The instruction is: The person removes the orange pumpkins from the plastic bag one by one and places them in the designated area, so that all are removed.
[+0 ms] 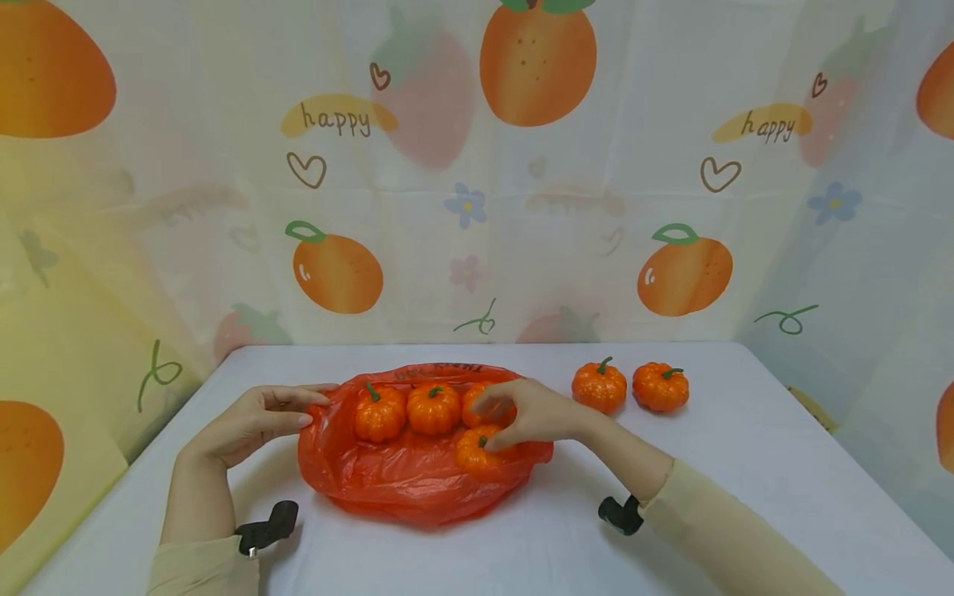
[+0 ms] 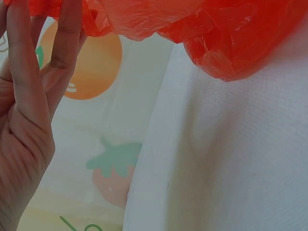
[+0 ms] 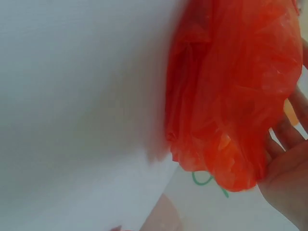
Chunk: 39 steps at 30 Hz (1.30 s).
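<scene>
A red plastic bag (image 1: 402, 488) lies with its mouth wide, holding several small orange pumpkins. Three of them, a left pumpkin (image 1: 381, 414), a middle pumpkin (image 1: 434, 410) and a partly covered right pumpkin (image 1: 473, 401), sit in a row at the back. A front pumpkin (image 1: 471, 454) lies nearer me. At the bag's left rim, my left hand (image 1: 257, 422) pinches the plastic between thumb and fingers. My right hand (image 1: 537, 411) reaches over the right rim, fingers loosely curved above the right pumpkin, thumb by the front pumpkin's stem. In the right wrist view the bag (image 3: 240, 96) hides its fingertips.
Two more pumpkins stand on the white table (image 1: 745, 480) behind my right forearm: a nearer one (image 1: 599, 389) and one further right (image 1: 661, 388). A fruit-printed curtain (image 1: 522, 273) hangs along the back edge and sides. Each wrist carries a black camera.
</scene>
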### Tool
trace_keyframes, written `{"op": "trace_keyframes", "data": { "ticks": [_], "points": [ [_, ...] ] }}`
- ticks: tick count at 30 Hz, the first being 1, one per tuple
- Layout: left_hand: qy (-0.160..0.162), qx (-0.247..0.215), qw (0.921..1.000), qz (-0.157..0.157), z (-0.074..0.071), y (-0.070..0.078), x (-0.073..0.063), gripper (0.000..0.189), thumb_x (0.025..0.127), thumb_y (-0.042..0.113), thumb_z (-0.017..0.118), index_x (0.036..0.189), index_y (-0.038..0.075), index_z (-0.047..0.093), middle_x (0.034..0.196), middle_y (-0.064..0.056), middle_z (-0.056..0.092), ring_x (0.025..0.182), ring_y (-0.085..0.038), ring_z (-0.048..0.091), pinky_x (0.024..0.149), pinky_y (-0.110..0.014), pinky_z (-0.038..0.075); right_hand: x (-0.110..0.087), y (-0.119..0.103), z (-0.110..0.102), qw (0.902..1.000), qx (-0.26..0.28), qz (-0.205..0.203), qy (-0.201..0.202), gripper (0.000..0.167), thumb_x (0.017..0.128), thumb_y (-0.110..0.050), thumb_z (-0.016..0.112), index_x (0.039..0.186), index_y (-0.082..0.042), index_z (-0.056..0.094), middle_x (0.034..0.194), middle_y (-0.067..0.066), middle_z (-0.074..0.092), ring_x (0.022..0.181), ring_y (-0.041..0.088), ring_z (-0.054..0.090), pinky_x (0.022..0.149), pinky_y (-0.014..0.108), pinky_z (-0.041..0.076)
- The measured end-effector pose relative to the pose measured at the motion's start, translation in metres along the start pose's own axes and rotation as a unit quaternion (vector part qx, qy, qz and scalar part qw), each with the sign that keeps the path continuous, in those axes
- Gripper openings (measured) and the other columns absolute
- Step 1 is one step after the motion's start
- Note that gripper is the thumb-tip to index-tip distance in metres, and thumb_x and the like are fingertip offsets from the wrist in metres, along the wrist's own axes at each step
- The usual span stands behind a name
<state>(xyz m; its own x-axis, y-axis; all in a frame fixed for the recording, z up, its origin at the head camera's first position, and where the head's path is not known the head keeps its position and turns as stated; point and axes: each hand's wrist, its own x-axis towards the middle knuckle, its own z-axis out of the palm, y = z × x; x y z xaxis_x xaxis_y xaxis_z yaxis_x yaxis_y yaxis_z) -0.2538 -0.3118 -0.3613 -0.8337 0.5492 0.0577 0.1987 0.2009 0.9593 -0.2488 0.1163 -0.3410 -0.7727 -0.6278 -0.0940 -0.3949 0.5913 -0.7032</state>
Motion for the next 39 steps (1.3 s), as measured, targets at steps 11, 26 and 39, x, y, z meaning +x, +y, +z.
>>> {"op": "trace_keyframes", "data": {
  "ticks": [11,26,39],
  "points": [
    [-0.009,-0.01,0.9999,0.011,0.001,0.002,0.0,0.031,0.097,-0.001,0.051,0.126,-0.005,0.062,0.136,0.017,0.062,0.123,0.004,0.059,0.094,-0.022,0.054,0.0,0.001,0.006,0.9989,-0.045,-0.017,-0.005,0.052,0.077,-0.032,0.082,0.125,-0.021,0.066,0.127,-0.009,0.067,0.124,0.015,0.055,0.106,0.042,0.047],
    [-0.01,-0.013,0.9998,0.006,0.001,0.002,-0.001,0.031,0.097,-0.001,0.052,0.126,-0.005,0.062,0.135,0.018,0.062,0.122,0.004,0.059,0.094,-0.022,0.055,-0.002,0.001,0.012,0.9964,-0.076,-0.011,-0.035,0.057,0.073,-0.029,0.083,0.127,-0.028,0.064,0.129,-0.016,0.062,0.128,0.015,0.05,0.107,0.042,0.045],
    [-0.011,-0.014,0.9998,0.006,0.001,0.002,0.0,0.032,0.097,-0.001,0.052,0.127,-0.004,0.062,0.135,0.018,0.062,0.123,0.005,0.059,0.094,-0.022,0.054,-0.002,0.002,0.013,0.9959,-0.081,-0.019,-0.037,0.057,0.073,-0.027,0.083,0.127,-0.028,0.063,0.129,-0.017,0.062,0.127,0.013,0.051,0.109,0.041,0.044]
  ]
}}
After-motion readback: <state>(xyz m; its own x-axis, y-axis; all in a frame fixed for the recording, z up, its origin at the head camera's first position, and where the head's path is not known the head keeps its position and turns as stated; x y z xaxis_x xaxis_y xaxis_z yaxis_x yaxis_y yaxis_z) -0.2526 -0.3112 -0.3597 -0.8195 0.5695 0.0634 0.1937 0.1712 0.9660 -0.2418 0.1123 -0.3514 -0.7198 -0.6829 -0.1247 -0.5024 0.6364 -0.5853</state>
